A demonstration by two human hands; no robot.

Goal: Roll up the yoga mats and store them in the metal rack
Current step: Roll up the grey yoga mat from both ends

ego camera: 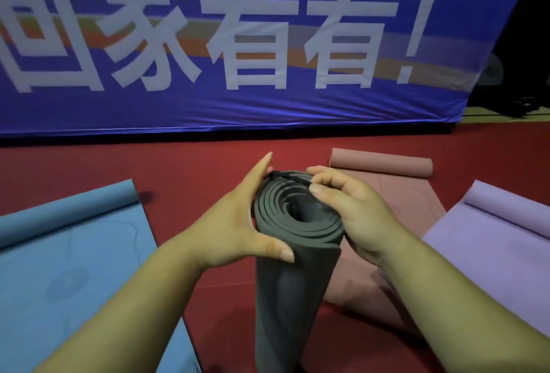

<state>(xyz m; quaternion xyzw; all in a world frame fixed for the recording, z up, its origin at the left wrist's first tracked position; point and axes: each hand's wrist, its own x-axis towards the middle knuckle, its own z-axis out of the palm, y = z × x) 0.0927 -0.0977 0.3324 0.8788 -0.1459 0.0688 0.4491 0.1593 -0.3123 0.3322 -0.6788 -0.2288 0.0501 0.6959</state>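
Left grip (235, 224) and right grip (354, 212) are working above the red floor (208, 164), clasping the rolled grey mat (294, 289) from either side. Its long axis is running near upright, spiral end facing up between them, right fingers (324, 185) curling over the rim.

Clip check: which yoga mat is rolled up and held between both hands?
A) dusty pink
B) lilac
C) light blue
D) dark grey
D: the dark grey foam mat shows its spiral end, gripped by the left hand and right hand; the light blue foam mat, dusty pink foam mat and lilac foam mat lie on the red floor.
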